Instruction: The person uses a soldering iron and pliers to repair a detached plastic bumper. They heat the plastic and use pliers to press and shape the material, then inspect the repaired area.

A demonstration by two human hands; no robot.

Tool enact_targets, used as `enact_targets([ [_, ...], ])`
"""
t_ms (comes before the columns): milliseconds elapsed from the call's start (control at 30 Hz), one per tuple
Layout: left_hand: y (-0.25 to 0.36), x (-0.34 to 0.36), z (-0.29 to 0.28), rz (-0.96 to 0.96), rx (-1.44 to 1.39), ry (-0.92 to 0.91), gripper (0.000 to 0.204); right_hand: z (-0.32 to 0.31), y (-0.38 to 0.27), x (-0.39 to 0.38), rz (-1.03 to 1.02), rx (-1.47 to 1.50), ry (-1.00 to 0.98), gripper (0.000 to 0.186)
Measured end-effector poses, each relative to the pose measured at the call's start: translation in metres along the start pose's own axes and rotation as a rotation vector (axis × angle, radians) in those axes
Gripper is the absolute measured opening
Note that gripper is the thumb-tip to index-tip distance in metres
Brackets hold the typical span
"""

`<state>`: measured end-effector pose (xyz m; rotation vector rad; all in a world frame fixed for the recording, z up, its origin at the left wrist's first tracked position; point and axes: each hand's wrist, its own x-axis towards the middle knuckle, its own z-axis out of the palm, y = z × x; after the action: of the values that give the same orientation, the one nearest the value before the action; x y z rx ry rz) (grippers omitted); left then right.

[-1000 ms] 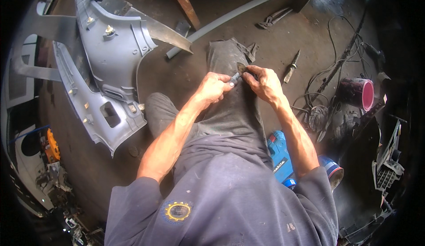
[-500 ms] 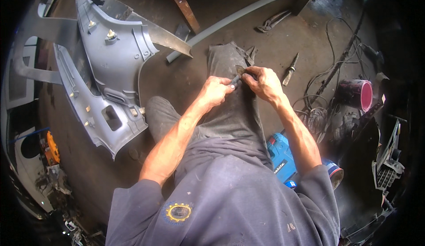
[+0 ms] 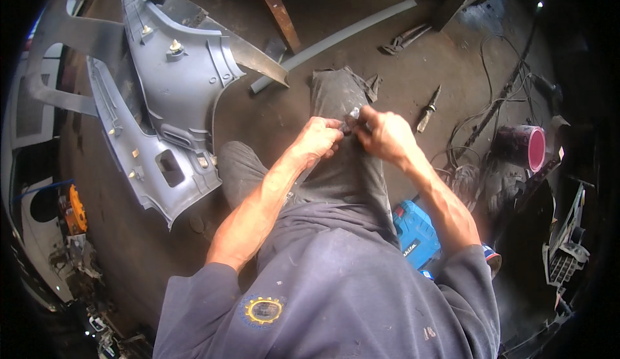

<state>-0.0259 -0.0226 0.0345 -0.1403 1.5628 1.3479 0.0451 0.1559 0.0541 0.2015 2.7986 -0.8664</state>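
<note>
My left hand (image 3: 320,138) is closed around a thin grey piece (image 3: 301,178), which runs back toward my lap. My right hand (image 3: 382,133) has its thumb and fingers pinched round a small shiny piece (image 3: 354,113), too small to identify, just beside the left fingertips. Both hands work close together over the raised knee of my grey trousers (image 3: 332,87). A knife-like hand tool (image 3: 429,110) lies on the floor to the right.
Grey moulded panels (image 3: 174,78) lie at left, a long strip (image 3: 329,39) and pliers (image 3: 403,39) ahead. A maroon can (image 3: 516,149), tangled cables (image 3: 491,100) and a blue power tool (image 3: 416,233) sit at right; a rusty beam (image 3: 271,7) stands at top.
My hands have shifted slightly. The brown flat piece at my fingertips now shows as shiny, and more of the thin grey piece shows below my left hand.
</note>
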Motion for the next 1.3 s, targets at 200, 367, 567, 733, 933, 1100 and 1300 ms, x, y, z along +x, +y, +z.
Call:
enact_targets([
  [200, -0.005, 0.001, 0.01, 0.028, -0.013, 0.051, 0.043, 0.001, 0.003, 0.003, -0.073, 0.013, -0.022, 0.031],
  [367, -0.007, -0.005, 0.018, 0.073, -0.081, 0.112, 0.033, -0.004, 0.0, 0.009, 0.009, 0.056, 0.026, 0.025],
  [567, -0.026, 0.008, 0.025, 0.254, 0.289, 0.348, 0.027, 0.002, 0.0, 0.001, -0.028, 0.01, 0.044, 0.019],
  [733, -0.027, 0.004, 0.035, 0.304, 0.437, 0.478, 0.029, 0.009, -0.001, -0.015, -0.059, -0.047, 0.022, 0.022],
  [933, -0.046, 0.023, 0.023, 0.346, 0.371, 0.41, 0.028, 0.0, -0.008, -0.007, 0.014, -0.013, 0.005, 0.023],
  [1100, -0.019, -0.007, 0.022, 0.199, -0.079, 0.188, 0.039, -0.003, 0.006, -0.021, 0.125, 0.279, 0.15, 0.03],
  [1300, 0.005, -0.029, 0.018, 0.283, -0.369, 0.012, 0.051, 0.01, -0.019, -0.041, 0.117, 0.799, 0.28, 0.05],
])
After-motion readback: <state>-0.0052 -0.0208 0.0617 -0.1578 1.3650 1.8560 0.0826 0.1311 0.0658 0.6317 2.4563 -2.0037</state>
